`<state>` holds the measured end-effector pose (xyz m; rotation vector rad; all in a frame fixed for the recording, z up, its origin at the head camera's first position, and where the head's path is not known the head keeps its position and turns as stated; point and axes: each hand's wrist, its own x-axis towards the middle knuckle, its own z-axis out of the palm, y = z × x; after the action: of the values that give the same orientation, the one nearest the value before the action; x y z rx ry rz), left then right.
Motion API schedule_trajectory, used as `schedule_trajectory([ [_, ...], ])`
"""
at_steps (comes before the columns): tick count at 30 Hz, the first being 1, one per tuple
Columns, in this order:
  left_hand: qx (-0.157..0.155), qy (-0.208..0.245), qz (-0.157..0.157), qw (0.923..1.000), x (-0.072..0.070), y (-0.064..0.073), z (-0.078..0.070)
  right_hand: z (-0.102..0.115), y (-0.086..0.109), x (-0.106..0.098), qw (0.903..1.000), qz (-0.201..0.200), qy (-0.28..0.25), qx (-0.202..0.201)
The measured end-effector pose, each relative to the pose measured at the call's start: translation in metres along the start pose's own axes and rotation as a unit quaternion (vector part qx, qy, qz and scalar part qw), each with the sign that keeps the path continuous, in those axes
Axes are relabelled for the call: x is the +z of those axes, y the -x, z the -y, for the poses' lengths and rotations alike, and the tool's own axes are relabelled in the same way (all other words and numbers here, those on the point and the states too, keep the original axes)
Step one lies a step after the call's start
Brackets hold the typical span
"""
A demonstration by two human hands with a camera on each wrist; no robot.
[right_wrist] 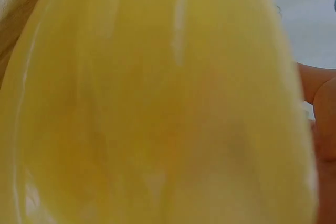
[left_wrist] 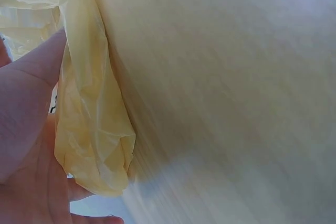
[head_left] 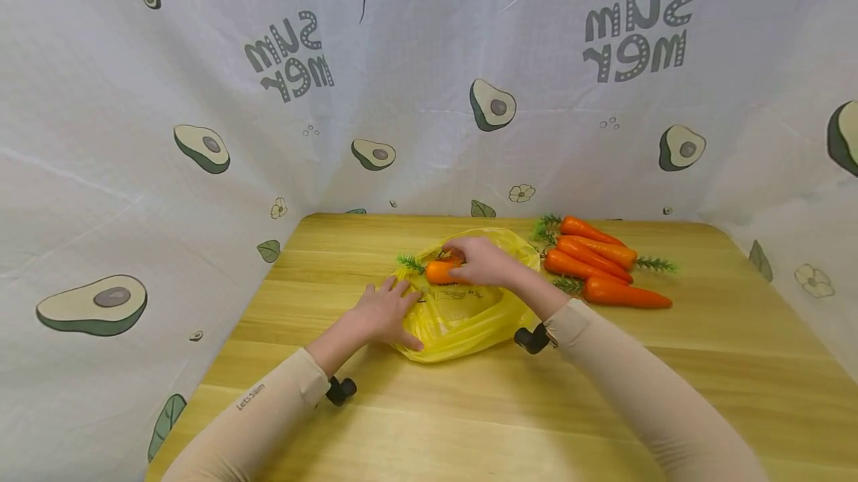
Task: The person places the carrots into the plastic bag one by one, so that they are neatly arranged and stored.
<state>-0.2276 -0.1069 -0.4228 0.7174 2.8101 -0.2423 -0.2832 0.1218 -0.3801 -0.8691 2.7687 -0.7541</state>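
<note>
On the table lies a yellow plastic bag (head_left: 462, 325), its mouth spread toward the left. My right hand (head_left: 485, 262) reaches over the bag and grips an orange carrot (head_left: 442, 271) by its body. That carrot's green leafy top points left, past the bag's rim. With fingers spread, my left hand (head_left: 389, 312) rests along the bag's left edge. In the left wrist view, a fold of the bag (left_wrist: 92, 124) hangs over the left thumb. Bag plastic fills most of the right wrist view, hiding the carrot, and only part of the right hand (right_wrist: 326, 114) shows at its edge.
Several more carrots (head_left: 626, 293) with green tops lie in a group on the wooden table (head_left: 415, 422), just right of the bag. Behind the table hangs a white curtain (head_left: 415, 109) printed with avocados.
</note>
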Motion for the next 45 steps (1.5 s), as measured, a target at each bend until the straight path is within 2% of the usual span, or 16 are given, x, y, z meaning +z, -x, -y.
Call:
schedule_trajectory([
  [8,-0.004,-0.001,0.002,1.0000,0.000,0.001,-0.001,-0.010,-0.012,0.018,0.9994,0.010,0.023,0.023],
  [24,-0.009,0.004,0.003,1.0000,0.001,0.001,0.001,-0.019,-0.019,0.029,0.9949,0.005,0.095,0.035],
  [39,-0.008,0.005,0.007,0.9999,-0.002,0.003,-0.001,-0.032,-0.025,0.031,0.9866,-0.029,0.133,0.090],
  [45,-0.006,0.007,0.005,0.9999,-0.003,0.002,-0.001,-0.034,-0.024,0.029,0.9837,-0.045,0.145,0.096],
])
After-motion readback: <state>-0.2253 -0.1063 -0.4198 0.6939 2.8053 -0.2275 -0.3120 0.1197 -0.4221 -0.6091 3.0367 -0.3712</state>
